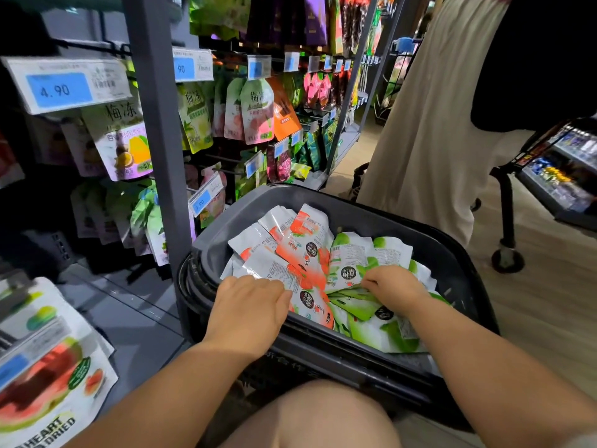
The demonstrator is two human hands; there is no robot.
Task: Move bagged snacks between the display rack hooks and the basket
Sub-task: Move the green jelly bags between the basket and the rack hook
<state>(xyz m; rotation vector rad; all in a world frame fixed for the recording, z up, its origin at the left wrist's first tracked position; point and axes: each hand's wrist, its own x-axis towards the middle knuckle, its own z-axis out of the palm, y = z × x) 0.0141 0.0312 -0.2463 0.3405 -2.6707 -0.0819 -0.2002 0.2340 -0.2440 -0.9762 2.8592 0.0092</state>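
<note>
Locate the basket [371, 218], dark plastic, at the centre of the view. Find the task's bagged snacks lying loose inside the basket: orange-and-white bags [300, 250] in its left half, green-and-white bags [352, 257] in its right half, overlapping where the two groups meet.

Note the left hand [248, 305] over the basket's near-left rim, palm down on the orange-and-white bags, fingertips bent onto a bag's edge; cannot tell whether a bag is gripped or only pressed. Note the right hand [392, 286] inside the basket, toward its near-right side, fingers curled into the green-and-white bags and gripping them.

See a bare knee [323, 415] just in front of the basket's near rim.

Find the display rack [155, 124] left of and beyond the basket, grey upright close against the basket's left corner; cannot tell whether touching. See hanging bags [256, 111] on the hooks beyond the basket, with price tags [64, 87] at the hook ends. See a watermelon-printed bag [48, 383] well left of the basket, nearer the camera.

Note a person in a pale skirt [436, 140] beyond the basket's right side, and a trolley wheel [507, 260] right of the basket on the wooden floor [549, 302].
</note>
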